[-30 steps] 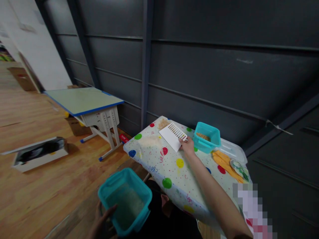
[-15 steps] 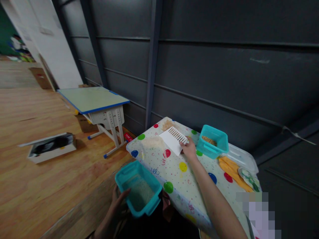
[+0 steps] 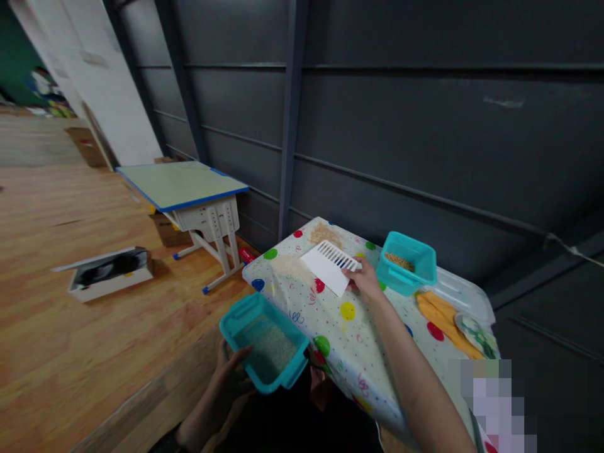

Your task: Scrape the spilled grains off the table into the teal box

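My left hand point(image 3: 231, 371) grips the near-left side of a teal plastic box point(image 3: 299, 358), its thumb over the rim. Pale grains like rice point(image 3: 274, 346) cover the bottom of this box, which is held beside the table's edge. Over on the patterned table, my right hand point(image 3: 363, 280) is closed on the right end of a flat white slotted piece point(image 3: 328, 269); one side is plain, the other has a row of slots. Just left of that piece lies a spread of pale grains point(image 3: 287, 267). Beyond it is a patch of tan grains point(image 3: 325, 234).
A second teal box point(image 3: 408, 283) with tan grains stands at the table's back, near a clear lid point(image 3: 465, 296), an orange cloth point(image 3: 441, 321) and a round green-and-white item point(image 3: 474, 333). A dark panelled wall point(image 3: 401, 126) borders the table. Left are a desk point(image 3: 184, 182) and an open white box point(image 3: 113, 286).
The view has shifted slightly. The slotted piece stays in my right hand near the grain patches, turned a little, and my left hand still holds the teal box beside the table.
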`<state>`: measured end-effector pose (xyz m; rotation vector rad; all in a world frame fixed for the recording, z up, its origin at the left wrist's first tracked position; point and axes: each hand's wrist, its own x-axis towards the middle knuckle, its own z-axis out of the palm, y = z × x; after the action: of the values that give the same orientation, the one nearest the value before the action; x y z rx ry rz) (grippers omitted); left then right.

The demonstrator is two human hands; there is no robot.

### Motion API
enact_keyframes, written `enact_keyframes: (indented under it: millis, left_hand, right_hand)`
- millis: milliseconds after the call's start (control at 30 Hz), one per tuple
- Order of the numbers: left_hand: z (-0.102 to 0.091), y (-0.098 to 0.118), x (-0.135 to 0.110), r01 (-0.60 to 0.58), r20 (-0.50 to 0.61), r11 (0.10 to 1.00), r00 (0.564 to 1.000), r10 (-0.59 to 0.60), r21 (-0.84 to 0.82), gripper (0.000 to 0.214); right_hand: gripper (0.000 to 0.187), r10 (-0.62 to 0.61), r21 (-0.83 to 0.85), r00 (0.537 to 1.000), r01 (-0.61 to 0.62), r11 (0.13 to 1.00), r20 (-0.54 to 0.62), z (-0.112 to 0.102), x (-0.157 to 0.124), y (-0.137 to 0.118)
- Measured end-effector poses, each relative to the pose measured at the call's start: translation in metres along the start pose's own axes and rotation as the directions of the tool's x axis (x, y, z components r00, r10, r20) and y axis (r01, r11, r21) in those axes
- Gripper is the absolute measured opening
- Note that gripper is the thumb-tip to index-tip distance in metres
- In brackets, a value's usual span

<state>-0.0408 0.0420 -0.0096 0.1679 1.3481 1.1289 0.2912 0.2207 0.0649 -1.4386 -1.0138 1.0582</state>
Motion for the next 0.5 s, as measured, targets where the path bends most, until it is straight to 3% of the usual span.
enact_keyframes:
  millis: [233, 500]
  left_hand:
    - [-0.005, -0.003, 0.001, -0.048, -0.004, 0.997, 0.999, 0.048, 0.058, 0.107]
    - [-0.003, -0.012, 0.001, -0.012, 0.005, 1.0, 1.0, 0.012, 0.017, 0.12]
  right_hand:
    - [0.052, -0.037, -0.06, 0.995, 0.032, 0.998, -0.089, -0.021, -0.005, 0.008]
    - [0.057, -0.055, -0.145, 0.998, 0.056, 0.988, 0.011, -0.02, -0.038, 0.018]
